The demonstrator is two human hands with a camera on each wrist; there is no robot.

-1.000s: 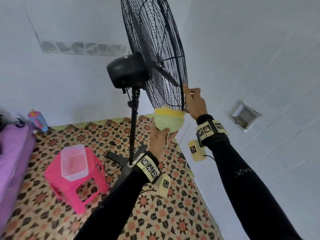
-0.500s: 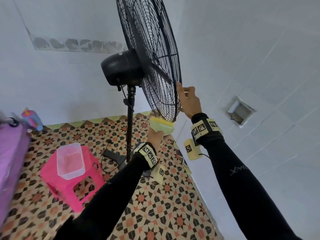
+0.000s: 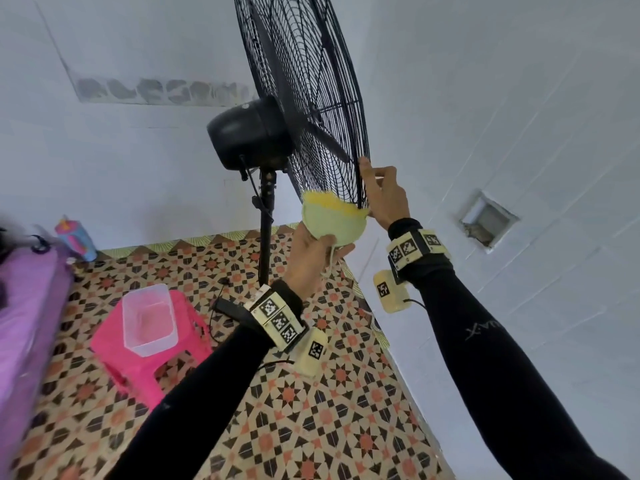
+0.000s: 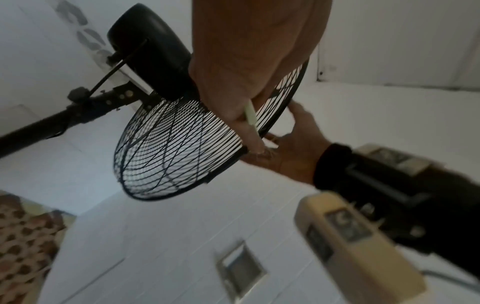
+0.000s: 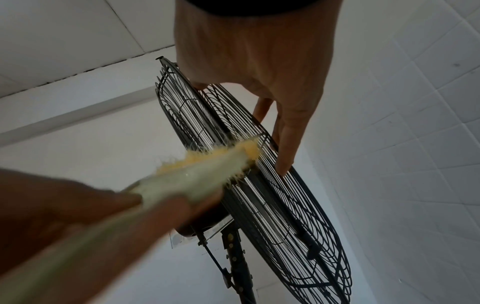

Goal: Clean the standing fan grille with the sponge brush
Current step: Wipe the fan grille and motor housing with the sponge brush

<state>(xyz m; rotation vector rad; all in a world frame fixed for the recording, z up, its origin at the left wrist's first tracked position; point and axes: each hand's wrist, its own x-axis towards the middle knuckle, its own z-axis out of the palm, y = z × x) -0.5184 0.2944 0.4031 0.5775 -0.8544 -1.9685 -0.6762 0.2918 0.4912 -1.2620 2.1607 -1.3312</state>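
A: Where's the sponge brush?
B: Left hand fingers grip it against the black fan grille bottom; right hand curls round the rim.
A: Room?
B: White tiled walls, patterned floor, pink stool

The patterned tile floor, laid in orange, black and cream star motifs, carries the black standing fan's pole and base at its far side. A pink plastic stool stands on the floor to the left, nearer than the fan base.
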